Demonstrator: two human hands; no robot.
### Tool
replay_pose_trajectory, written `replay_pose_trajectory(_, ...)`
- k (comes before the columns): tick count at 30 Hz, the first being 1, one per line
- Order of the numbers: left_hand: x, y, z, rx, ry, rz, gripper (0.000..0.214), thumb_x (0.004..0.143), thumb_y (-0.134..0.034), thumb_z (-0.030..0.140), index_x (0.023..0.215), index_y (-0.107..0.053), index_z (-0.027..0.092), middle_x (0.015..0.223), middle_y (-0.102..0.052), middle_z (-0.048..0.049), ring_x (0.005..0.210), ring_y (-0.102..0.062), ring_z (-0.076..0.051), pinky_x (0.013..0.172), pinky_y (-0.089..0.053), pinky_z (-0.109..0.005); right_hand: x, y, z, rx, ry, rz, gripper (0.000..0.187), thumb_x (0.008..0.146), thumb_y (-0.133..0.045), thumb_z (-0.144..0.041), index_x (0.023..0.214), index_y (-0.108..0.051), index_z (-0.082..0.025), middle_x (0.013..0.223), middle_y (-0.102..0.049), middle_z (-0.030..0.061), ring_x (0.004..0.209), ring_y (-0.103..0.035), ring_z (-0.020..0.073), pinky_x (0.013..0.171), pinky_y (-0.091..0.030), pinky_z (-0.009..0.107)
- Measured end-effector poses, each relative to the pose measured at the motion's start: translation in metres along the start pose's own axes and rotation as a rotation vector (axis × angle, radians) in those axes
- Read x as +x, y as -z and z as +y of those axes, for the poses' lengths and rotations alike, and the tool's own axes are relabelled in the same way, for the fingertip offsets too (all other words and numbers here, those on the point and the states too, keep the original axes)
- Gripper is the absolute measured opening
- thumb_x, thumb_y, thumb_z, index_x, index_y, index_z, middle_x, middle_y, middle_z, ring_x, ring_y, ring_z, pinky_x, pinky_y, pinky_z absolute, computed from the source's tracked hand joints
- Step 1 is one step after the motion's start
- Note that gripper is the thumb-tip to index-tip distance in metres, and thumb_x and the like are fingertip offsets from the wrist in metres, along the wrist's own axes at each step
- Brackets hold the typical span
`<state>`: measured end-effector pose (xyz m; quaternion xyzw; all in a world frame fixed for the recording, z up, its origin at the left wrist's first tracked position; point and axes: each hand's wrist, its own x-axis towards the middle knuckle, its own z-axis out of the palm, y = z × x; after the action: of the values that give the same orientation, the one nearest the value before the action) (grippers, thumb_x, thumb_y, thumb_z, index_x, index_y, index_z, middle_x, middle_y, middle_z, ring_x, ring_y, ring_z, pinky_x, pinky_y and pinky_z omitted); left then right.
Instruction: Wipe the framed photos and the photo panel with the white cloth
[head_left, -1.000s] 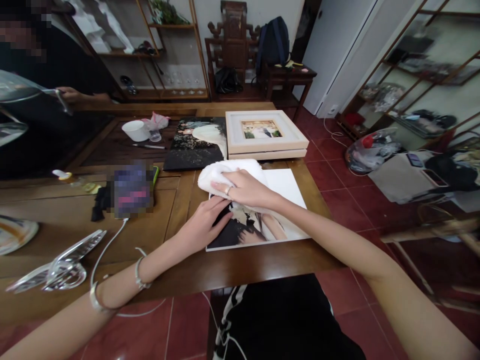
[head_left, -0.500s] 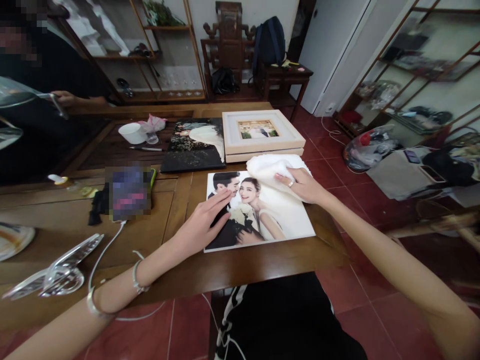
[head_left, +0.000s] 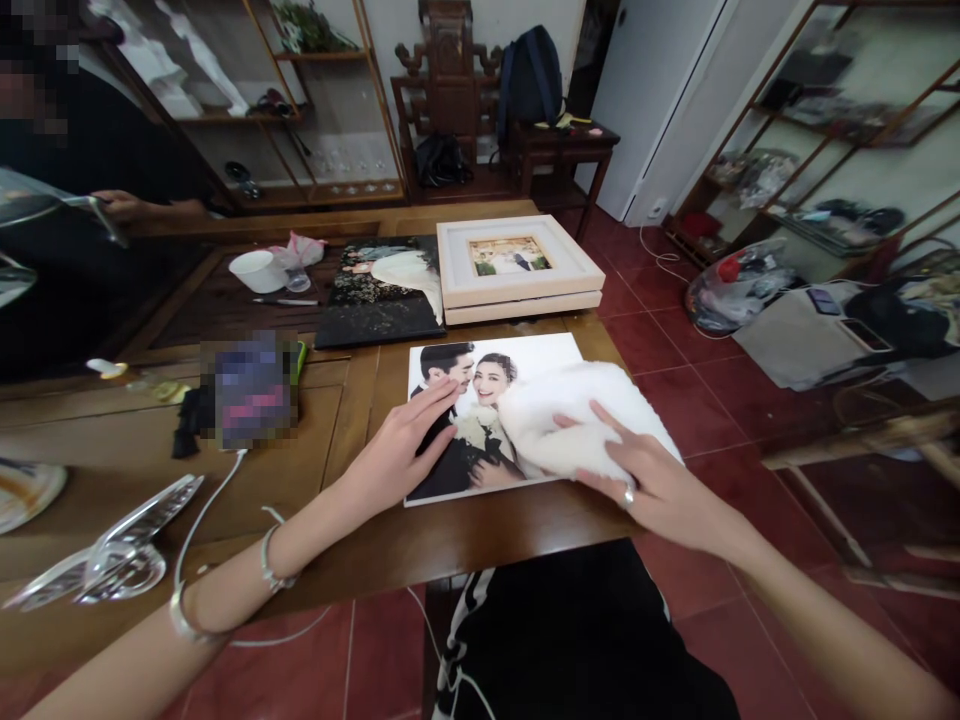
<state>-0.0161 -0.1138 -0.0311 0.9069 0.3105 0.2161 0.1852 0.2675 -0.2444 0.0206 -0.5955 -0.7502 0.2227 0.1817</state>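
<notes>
A wedding photo panel of a couple lies flat near the front edge of the wooden table. My left hand rests on its left part with the fingers stretched out flat. On the right part of the panel lies a fluffy white cloth, which hides that side and hangs past its right edge. My right hand grips the cloth from its near side, fingers bunched into the fabric, a ring on one finger.
Behind the panel are a dark photo panel and stacked pale frames. A white cup, a pen, a dropper bottle and a clear winged ornament are on the left. A person's hand shows across the table.
My right hand has drawn the cloth from the panel's upper right corner down toward me and to the right, uncovering the top edge. My left hand has stayed on the panel.
</notes>
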Motion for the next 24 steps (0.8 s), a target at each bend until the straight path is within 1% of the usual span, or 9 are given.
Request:
replay_pose_trajectory(2, 0.000, 0.000, 0.000, 0.008, 0.002, 0.001, 0.044, 0.097, -0.044, 0.031, 0.139, -0.045, 0.017, 0.147, -0.045, -0.0107, 0.139, -0.036, -0.024, 0.115, -0.031, -0.047, -0.020, 0.001, -0.008, 0.014, 0.000, -0.047, 0.033, 0.093, -0.048, -0.044, 0.069, -0.057, -0.023, 0.137, -0.055, 0.0079, 0.139, -0.030, 0.0353, 0.100, -0.042, 0.044)
replay_pose_trajectory(3, 0.000, 0.000, 0.000, 0.011, 0.001, 0.003, 0.044, 0.097, -0.044, 0.031, 0.139, -0.046, 0.017, 0.146, -0.045, -0.0110, 0.139, -0.036, -0.024, 0.114, -0.031, -0.047, -0.027, 0.002, -0.010, 0.025, -0.002, -0.071, 0.034, 0.093, -0.049, -0.044, 0.068, -0.057, -0.023, 0.139, -0.054, 0.0068, 0.139, -0.031, 0.0347, 0.100, -0.043, 0.043)
replay_pose_trajectory(6, 0.000, -0.001, -0.001, 0.014, -0.007, 0.008, 0.044, 0.097, -0.044, 0.030, 0.138, -0.046, 0.016, 0.146, -0.045, -0.0118, 0.138, -0.037, -0.025, 0.114, -0.032, -0.047, -0.034, 0.009, -0.009, 0.059, -0.022, -0.147, 0.034, 0.091, -0.051, -0.047, 0.070, -0.062, -0.023, 0.139, -0.054, 0.0061, 0.135, -0.039, 0.0343, 0.097, -0.046, 0.042)
replay_pose_trajectory(8, 0.000, -0.001, -0.001, 0.010, -0.014, 0.011, 0.044, 0.097, -0.044, 0.030, 0.137, -0.047, 0.015, 0.146, -0.046, -0.0123, 0.138, -0.037, -0.025, 0.114, -0.032, -0.047, -0.027, 0.014, -0.002, 0.081, -0.045, -0.169, 0.033, 0.090, -0.052, -0.050, 0.080, -0.068, -0.023, 0.129, -0.062, 0.0079, 0.128, -0.047, 0.0343, 0.096, -0.046, 0.043)
replay_pose_trajectory(11, 0.001, -0.001, -0.001, 0.002, -0.025, 0.018, 0.043, 0.096, -0.045, 0.029, 0.137, -0.048, 0.015, 0.145, -0.046, -0.0121, 0.138, -0.038, -0.025, 0.114, -0.032, -0.047, -0.002, 0.020, 0.015, 0.130, -0.067, -0.114, 0.039, 0.089, -0.050, -0.054, 0.084, -0.069, -0.020, 0.091, -0.071, 0.0072, 0.096, -0.063, 0.0291, 0.085, -0.049, 0.040)
replay_pose_trajectory(14, 0.001, 0.000, 0.000, -0.008, -0.033, 0.014, 0.043, 0.097, -0.044, 0.028, 0.139, -0.045, 0.017, 0.146, -0.045, -0.0110, 0.139, -0.036, -0.024, 0.114, -0.031, -0.048, 0.033, 0.025, 0.032, 0.216, -0.031, -0.059, 0.044, 0.089, -0.049, -0.055, 0.068, -0.062, -0.018, 0.067, -0.061, 0.0015, 0.066, -0.057, 0.0192, 0.066, -0.046, 0.032)
replay_pose_trajectory(16, 0.001, 0.000, 0.000, -0.014, -0.036, 0.011, 0.043, 0.097, -0.044, 0.028, 0.139, -0.045, 0.017, 0.146, -0.045, -0.0107, 0.139, -0.036, -0.024, 0.115, -0.031, -0.048, 0.059, 0.027, 0.042, 0.269, 0.005, -0.016, 0.044, 0.089, -0.050, -0.055, 0.067, -0.059, -0.018, 0.067, -0.059, 0.0003, 0.063, -0.054, 0.0168, 0.062, -0.043, 0.030)
replay_pose_trajectory(20, 0.001, 0.001, -0.001, -0.016, -0.042, 0.019, 0.042, 0.097, -0.045, 0.029, 0.137, -0.047, 0.018, 0.145, -0.047, -0.0112, 0.137, -0.039, -0.025, 0.113, -0.033, -0.049, 0.104, 0.027, 0.061, 0.284, 0.040, 0.122, 0.044, 0.084, -0.055, -0.057, 0.068, -0.060, -0.016, 0.071, -0.059, 0.0003, 0.067, -0.053, 0.0176, 0.063, -0.039, 0.028)
replay_pose_trajectory(24, 0.001, 0.001, -0.001, -0.012, -0.043, 0.020, 0.042, 0.096, -0.045, 0.028, 0.137, -0.047, 0.017, 0.145, -0.047, -0.0119, 0.138, -0.038, -0.025, 0.113, -0.033, -0.049, 0.123, 0.021, 0.074, 0.428, 0.025, 0.233, 0.044, 0.084, -0.053, -0.058, 0.078, -0.063, -0.016, 0.080, -0.062, 0.0027, 0.072, -0.055, 0.0192, 0.064, -0.040, 0.029)
